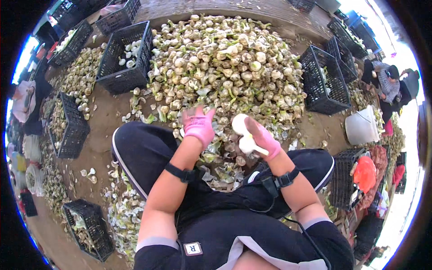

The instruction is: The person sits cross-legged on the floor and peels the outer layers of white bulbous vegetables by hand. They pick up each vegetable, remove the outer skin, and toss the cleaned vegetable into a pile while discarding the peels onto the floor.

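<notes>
My left hand [199, 126], in a pink work glove, is held over the near edge of a large heap of garlic bulbs [229, 67]. Its fingers are spread and slightly blurred, with nothing seen in them. My right hand [265, 136], gloved alike and with dirt-stained fingers, holds peeled white garlic bulbs [248, 143] against its palm and fingers; one has a stem that points toward my wrist. Whether it also holds a tool cannot be told. Loose garlic skins [226, 172] lie on the ground between my crossed legs, under my hands.
A black plastic crate [126, 81] with white bulbs stands left of the heap; another black crate [325, 98] stands right. A white bucket [361, 126] is farther right, near a person [389, 81]. More peelings [125, 216] lie by my left side.
</notes>
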Tool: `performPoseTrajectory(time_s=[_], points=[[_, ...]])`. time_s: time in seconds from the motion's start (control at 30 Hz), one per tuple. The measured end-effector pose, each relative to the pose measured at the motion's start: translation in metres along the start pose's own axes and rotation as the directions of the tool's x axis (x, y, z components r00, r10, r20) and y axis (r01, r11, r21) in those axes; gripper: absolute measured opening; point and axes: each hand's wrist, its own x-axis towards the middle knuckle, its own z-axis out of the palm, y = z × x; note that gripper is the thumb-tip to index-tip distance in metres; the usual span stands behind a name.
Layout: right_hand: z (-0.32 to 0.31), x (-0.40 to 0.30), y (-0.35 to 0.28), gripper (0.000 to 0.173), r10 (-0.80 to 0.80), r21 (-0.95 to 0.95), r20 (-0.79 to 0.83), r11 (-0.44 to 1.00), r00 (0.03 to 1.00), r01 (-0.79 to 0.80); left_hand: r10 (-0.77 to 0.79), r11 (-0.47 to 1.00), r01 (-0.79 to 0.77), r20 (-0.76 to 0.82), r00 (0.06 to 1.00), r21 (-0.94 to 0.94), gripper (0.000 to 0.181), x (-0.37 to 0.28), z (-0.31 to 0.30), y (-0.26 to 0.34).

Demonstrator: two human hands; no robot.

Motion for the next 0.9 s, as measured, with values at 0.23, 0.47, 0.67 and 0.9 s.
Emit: performPoseTrajectory(time_s=[0.23,0.47,0.67,0.9], points=[[-0.014,0.017,0.023,0.051,-0.16,-0.037,-0.326,0.987,0.932,0.157,0.217,0.486,-0.494,-0.448,0.867,-0.721,0.04,-0.007,0.016,0.028],[-0.029,0.01,0.007,0.027,0.11,0.622,-0.169,0.783,0.979,0.02,-0.079,0.305,-0.428,-0.471,0.879,-0.851,0.021,-0.001,0.018,0.027],[-0.021,0.009,0.006,0.029,-0.046,0.174,-0.241,0.981,0.969,0.09,0.002,0.615,-0.464,-0.587,0.81,-0.638,0.026,-0.007,0.007,0.024],[-0.007,0.012,0.008,0.032,-0.481,-0.684,-0.338,0.716,0.809,0.139,0.223,0.726,-0.548,-0.612,0.759,-0.415,0.044,-0.016,-0.001,0.023]])
